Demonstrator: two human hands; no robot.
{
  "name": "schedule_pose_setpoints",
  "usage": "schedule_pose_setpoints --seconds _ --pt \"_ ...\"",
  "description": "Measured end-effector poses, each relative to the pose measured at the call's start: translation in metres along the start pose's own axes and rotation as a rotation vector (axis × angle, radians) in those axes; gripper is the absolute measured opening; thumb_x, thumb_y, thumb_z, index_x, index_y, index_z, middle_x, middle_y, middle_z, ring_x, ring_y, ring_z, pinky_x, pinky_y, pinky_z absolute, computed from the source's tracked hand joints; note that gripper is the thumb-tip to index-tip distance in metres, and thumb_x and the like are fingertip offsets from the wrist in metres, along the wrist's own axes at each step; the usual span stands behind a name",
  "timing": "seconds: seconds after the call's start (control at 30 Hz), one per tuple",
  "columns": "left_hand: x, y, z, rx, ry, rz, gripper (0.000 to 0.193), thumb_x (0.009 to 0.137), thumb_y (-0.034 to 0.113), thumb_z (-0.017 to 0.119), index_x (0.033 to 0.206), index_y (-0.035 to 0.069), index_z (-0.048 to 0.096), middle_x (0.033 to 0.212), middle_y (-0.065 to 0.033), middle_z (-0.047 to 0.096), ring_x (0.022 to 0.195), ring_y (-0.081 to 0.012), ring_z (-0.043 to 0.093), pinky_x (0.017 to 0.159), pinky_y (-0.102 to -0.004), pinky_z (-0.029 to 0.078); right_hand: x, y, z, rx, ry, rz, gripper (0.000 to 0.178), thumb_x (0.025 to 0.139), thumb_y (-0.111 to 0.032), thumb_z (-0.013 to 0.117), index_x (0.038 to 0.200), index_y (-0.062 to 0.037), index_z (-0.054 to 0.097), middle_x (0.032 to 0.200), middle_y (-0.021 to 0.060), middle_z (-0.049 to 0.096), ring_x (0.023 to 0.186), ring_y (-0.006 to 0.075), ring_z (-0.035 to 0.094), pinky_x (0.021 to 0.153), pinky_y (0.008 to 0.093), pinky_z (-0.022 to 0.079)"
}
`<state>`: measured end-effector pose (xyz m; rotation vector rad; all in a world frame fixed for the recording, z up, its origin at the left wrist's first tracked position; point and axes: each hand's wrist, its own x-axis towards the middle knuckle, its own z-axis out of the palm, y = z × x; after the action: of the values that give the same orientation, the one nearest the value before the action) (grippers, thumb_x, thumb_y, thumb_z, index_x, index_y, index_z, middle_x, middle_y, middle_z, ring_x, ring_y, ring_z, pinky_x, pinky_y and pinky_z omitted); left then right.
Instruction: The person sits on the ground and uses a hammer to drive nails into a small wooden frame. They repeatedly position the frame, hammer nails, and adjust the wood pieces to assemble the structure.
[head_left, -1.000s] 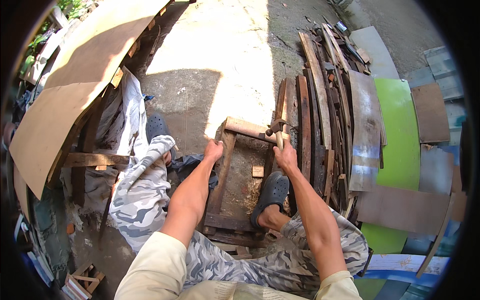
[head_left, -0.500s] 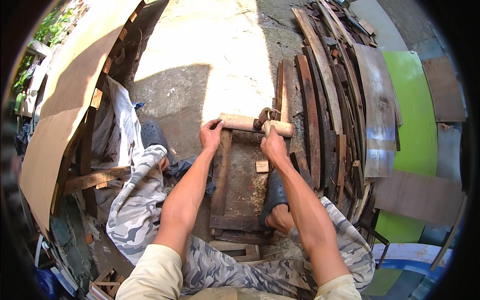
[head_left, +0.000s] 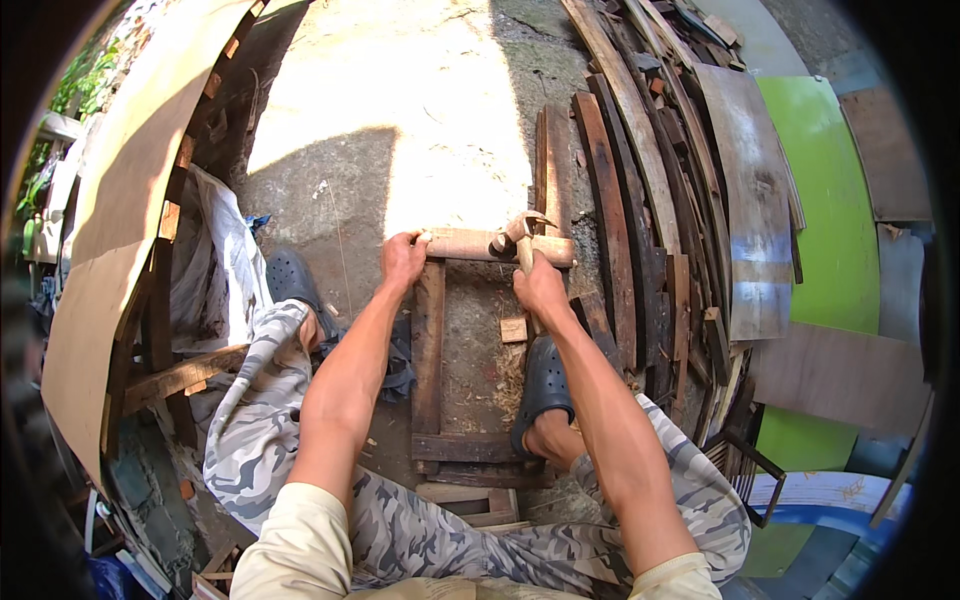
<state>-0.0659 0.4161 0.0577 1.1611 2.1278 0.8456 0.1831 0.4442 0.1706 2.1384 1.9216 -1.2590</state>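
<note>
My left hand (head_left: 404,260) is closed on the left end of a short, pale wooden board (head_left: 455,243), fingers and thumb pinching its edge. The board lies crosswise over the far end of a dark wooden frame (head_left: 428,330). In my right hand (head_left: 542,290) is a claw hammer (head_left: 525,257), gripped by its wooden handle. The hammer's head is over the right part of the board, its claw toward the right; whether it touches the wood I cannot tell. Any nail under it is hidden.
A small wood block (head_left: 513,330) and shavings lie inside the frame, beside my right clog (head_left: 546,385). Long dark planks (head_left: 605,210) are stacked to the right, with a green panel (head_left: 825,200) beyond. A large brown sheet (head_left: 130,220) leans at the left.
The hammer has turned, so its claw now shows more plainly above the board. My left hand stays at the board's left end. The whole view has shifted slightly.
</note>
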Motion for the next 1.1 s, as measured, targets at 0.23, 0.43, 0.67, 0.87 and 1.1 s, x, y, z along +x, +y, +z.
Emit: schedule_pose_setpoints --seconds 0.23,0.43,0.67,0.87,1.1 --pt "0.002 0.004 -0.005 0.109 -0.030 0.139 0.031 0.089 0.028 0.063 0.104 0.004 0.074 0.094 -0.0227 0.070 0.090 -0.0383 0.069 0.081 -0.0434 0.053 0.001 -0.002 -0.003 -0.003 -0.011 0.033 0.047 0.091 -0.019 0.059 0.132 0.0014 0.047 0.118 0.0323 0.062 0.113 0.0464 0.059 0.097 0.0509 0.047" --pt "-0.002 0.011 -0.009 0.158 -0.024 0.152 0.027 0.088 0.026 0.062 0.103 0.006 0.075 0.094 -0.0226 0.070 0.089 -0.0384 0.069 0.080 -0.0443 0.053 0.000 0.004 -0.002 0.032 0.013 0.023 0.051 0.089 -0.022 0.061 0.133 0.0016 0.049 0.119 0.0310 0.062 0.113 0.0445 0.060 0.098 0.0491 0.047" --pt "-0.007 0.014 -0.010 0.191 0.016 0.207 0.024 0.089 0.025 0.064 0.100 0.007 0.076 0.092 -0.0199 0.071 0.087 -0.0370 0.069 0.080 -0.0438 0.054 -0.002 -0.001 -0.003 -0.012 0.033 0.025 0.057 0.088 -0.023 0.062 0.139 -0.0020 0.047 0.119 0.0302 0.063 0.113 0.0439 0.061 0.099 0.0481 0.047" --pt "-0.011 0.001 0.000 0.111 0.141 0.267 0.018 0.086 0.020 0.068 0.093 0.006 0.076 0.085 -0.0189 0.070 0.083 -0.0358 0.067 0.078 -0.0442 0.052 -0.029 -0.038 0.009 0.039 0.024 -0.180 0.062 0.092 -0.019 0.060 0.148 -0.0063 0.037 0.103 0.0334 0.066 0.100 0.0481 0.064 0.088 0.0512 0.050" --pt "-0.015 0.001 0.007 0.102 0.131 0.281 0.018 0.086 0.020 0.068 0.099 0.010 0.076 0.080 -0.0181 0.068 0.080 -0.0356 0.065 0.075 -0.0448 0.052 -0.031 -0.048 0.044 0.034 0.167 -0.539 0.064 0.094 -0.016 0.062 0.152 -0.0114 0.035 0.101 0.0272 0.068 0.090 0.0418 0.067 0.076 0.0484 0.051"
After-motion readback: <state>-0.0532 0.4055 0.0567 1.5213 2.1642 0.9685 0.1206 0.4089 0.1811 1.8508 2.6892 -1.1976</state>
